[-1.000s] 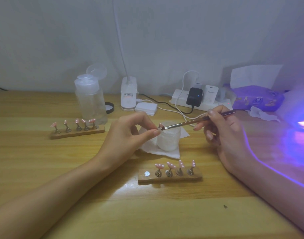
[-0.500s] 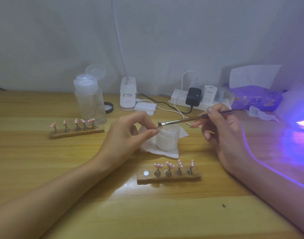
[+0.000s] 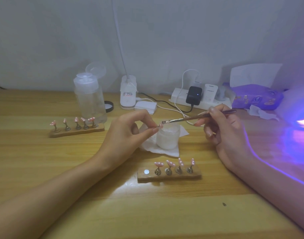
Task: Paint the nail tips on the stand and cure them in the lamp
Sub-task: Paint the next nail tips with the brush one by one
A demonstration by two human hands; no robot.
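Observation:
My left hand (image 3: 128,133) pinches a small pink nail tip (image 3: 160,125) between thumb and forefinger, over a frosted white jar (image 3: 168,138). My right hand (image 3: 223,130) grips a thin brush (image 3: 196,118), whose bristle end touches that nail tip. In front of me a wooden stand (image 3: 169,176) carries several pink nail tips on metal pegs, and its leftmost spot shows a bare silver disc. A second wooden stand (image 3: 77,131) with several pink tips sits at the left. The curing lamp (image 3: 302,118) glows purple at the right edge.
The jar stands on a white tissue (image 3: 158,149). A clear pump bottle (image 3: 90,99), a black lid (image 3: 109,106), a white lamp base (image 3: 128,94), cotton pads (image 3: 146,106), a power strip with plugs (image 3: 196,99) and a purple wipes pack (image 3: 256,97) line the back.
The brush tip lifted off the nail tip half a second ago and now touches it again. My left hand keeps holding the tip in nearly the same place.

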